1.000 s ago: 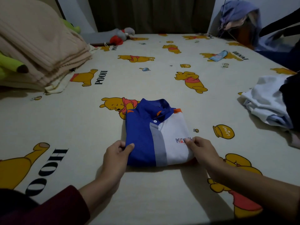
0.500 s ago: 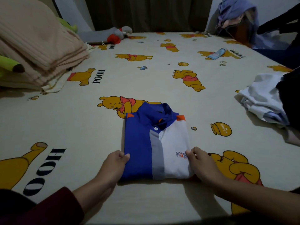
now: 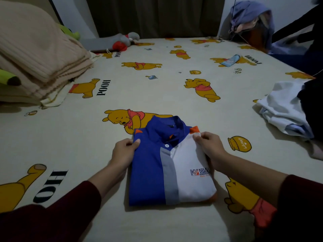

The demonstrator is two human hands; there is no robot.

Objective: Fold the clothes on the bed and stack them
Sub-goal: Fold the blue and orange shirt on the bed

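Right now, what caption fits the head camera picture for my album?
Both hands, left and right, grip the folded blue, grey and white collared shirt on the bear-print bedsheet.

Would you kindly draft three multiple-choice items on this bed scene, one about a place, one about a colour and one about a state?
1. Where does the unfolded white garment lie?
A. at the bed's right edge
B. under the beige blanket
C. on the folded shirt

2. Which colour is the folded shirt's collar?
A. green
B. blue
C. beige

3. What are the two hands doing?
A. hanging idle
B. resting flat on the sheet
C. gripping the shirt's sides

Answers: 1 A, it is heaped far right, apart from the shirt. 2 B, the collar matches the blue panel. 3 C, the left hand and right hand each pinch a side near the shoulders.
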